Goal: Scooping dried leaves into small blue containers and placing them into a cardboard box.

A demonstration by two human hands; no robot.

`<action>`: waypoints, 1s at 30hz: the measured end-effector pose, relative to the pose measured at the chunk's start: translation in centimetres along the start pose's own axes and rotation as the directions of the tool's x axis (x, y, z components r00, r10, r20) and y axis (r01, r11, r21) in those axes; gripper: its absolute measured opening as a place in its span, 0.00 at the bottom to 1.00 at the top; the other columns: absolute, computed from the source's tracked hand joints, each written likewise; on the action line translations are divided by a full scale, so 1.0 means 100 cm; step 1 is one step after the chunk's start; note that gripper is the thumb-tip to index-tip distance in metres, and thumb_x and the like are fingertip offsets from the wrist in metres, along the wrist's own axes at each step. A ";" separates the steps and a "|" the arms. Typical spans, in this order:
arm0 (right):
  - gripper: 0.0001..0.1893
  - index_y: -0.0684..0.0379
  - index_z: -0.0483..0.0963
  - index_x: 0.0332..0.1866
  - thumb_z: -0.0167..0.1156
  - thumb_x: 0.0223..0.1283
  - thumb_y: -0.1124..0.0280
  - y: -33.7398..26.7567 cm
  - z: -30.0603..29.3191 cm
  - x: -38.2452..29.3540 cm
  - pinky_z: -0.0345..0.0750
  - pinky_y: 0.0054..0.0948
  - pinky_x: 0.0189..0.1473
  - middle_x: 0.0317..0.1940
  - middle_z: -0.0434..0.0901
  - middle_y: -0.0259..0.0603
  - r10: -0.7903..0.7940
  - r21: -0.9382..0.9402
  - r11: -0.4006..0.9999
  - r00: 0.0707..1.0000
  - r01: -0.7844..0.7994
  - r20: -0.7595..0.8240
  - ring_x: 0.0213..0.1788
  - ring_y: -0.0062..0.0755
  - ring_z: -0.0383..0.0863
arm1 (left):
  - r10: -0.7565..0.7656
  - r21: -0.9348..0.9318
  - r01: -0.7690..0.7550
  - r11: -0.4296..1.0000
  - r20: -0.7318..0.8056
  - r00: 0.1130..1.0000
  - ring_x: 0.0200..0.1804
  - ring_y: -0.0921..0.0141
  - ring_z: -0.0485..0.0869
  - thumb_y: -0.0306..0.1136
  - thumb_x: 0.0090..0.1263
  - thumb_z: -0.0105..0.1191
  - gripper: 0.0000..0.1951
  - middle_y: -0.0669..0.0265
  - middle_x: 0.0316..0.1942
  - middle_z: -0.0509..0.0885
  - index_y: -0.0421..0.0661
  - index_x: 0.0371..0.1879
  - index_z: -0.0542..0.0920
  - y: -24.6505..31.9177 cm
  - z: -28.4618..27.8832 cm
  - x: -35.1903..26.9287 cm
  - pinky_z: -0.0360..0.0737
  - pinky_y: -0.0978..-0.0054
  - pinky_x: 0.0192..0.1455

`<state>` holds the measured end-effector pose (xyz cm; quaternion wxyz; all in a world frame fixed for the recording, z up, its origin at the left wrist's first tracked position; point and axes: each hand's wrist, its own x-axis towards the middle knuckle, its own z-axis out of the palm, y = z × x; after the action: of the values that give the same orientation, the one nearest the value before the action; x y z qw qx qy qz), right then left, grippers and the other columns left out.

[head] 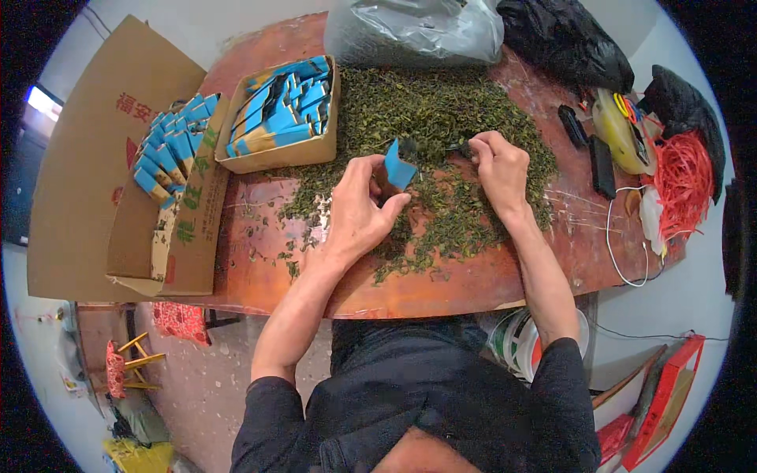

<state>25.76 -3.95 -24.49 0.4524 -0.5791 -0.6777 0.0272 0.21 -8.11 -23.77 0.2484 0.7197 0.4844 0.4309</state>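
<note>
My left hand (358, 204) holds a small blue and brown packet (401, 171) upright between thumb and fingers. Across from it, my right hand (501, 168) has its fingertips pinched on a thin dark utensil (458, 148), possibly a scoop; its far end blends with dark leaves beside the packet. Both hands are over a spread of dried green leaves (408, 97), which look like tea. The leaves lie thick at the back and thinner towards the table's front edge. How full the packet is cannot be seen.
Left of the leaves, an open carton (284, 155) holds many blue packets. A larger cardboard box (195, 236) with more packets stands farther left on the red-brown table (260, 260). A clear plastic bag (414, 35) and a black bag (568, 41) lie behind; red shredded strips (686, 177) lie right.
</note>
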 end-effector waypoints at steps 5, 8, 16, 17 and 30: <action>0.05 0.62 0.85 0.40 0.63 0.69 0.74 -0.003 -0.005 -0.001 0.81 0.27 0.31 0.23 0.86 0.40 0.053 0.042 0.998 0.999 -0.053 -0.005 0.26 0.24 0.87 | -0.005 0.019 0.005 1.000 0.007 1.000 0.36 0.62 0.81 0.31 0.56 0.73 0.30 0.55 0.42 0.79 0.38 0.58 0.76 0.001 0.000 0.001 0.81 0.65 0.39; 0.05 0.62 0.85 0.40 0.63 0.69 0.75 -0.003 -0.008 -0.001 0.81 0.26 0.31 0.23 0.86 0.40 0.077 0.055 0.996 0.997 -0.077 -0.008 0.27 0.23 0.87 | 0.000 0.020 0.000 1.000 0.008 1.000 0.35 0.62 0.80 0.31 0.56 0.74 0.30 0.55 0.42 0.79 0.38 0.57 0.76 -0.001 0.001 0.001 0.81 0.65 0.39; 0.05 0.62 0.85 0.40 0.63 0.70 0.74 -0.016 -0.023 0.006 0.81 0.25 0.31 0.25 0.87 0.40 0.020 0.014 1.000 0.999 -0.020 -0.029 0.28 0.24 0.89 | 0.003 0.017 -0.002 1.000 -0.009 1.000 0.35 0.61 0.81 0.31 0.56 0.74 0.29 0.54 0.42 0.80 0.39 0.57 0.77 -0.003 0.002 0.000 0.81 0.64 0.39; 0.05 0.63 0.85 0.40 0.63 0.70 0.75 -0.020 -0.026 0.007 0.81 0.25 0.31 0.25 0.88 0.40 0.020 0.034 0.999 0.999 -0.019 -0.026 0.28 0.24 0.89 | -0.005 0.014 0.006 1.000 -0.006 1.000 0.35 0.61 0.82 0.31 0.56 0.74 0.29 0.54 0.43 0.81 0.39 0.57 0.77 -0.002 0.002 0.000 0.82 0.64 0.40; 0.04 0.65 0.84 0.40 0.63 0.70 0.77 -0.068 -0.067 0.019 0.78 0.21 0.31 0.26 0.86 0.36 -0.088 0.116 0.989 0.996 0.089 -0.014 0.28 0.20 0.85 | 0.010 -0.002 -0.010 1.000 -0.020 1.000 0.37 0.60 0.82 0.32 0.56 0.74 0.28 0.54 0.41 0.81 0.39 0.55 0.77 0.000 0.002 0.001 0.81 0.62 0.42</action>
<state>25.09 -7.89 -15.66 0.4893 -0.5211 -0.6980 0.0438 0.41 -8.02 -23.86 0.2424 0.7176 0.4826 0.4397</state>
